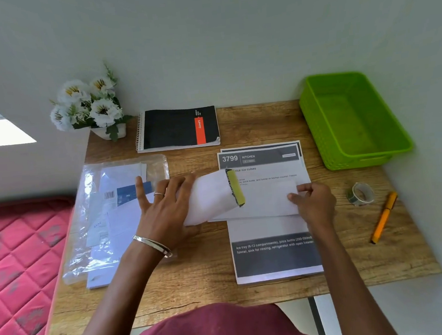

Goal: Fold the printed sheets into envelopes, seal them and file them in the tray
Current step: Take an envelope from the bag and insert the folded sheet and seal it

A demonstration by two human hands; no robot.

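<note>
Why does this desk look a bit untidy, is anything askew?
Mostly the plastic packet of envelopes: it lies crooked, crumpled, and hangs over the desk's left edge. The printed sheets are slightly fanned. Nothing looks spilled or torn.

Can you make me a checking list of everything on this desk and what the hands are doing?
Surface: wooden desk, against the wall.
Job's things: folded sheet going into envelope; printed sheets underneath; green tray, nothing seen inside.
Clutter: notebook, flowers, envelope packet, tape roll, orange pen.
Grippers: left hand holds the envelope; right hand pinches the sheet.
Cables: nothing seen.
Surroundings: red mattress at left.
</note>
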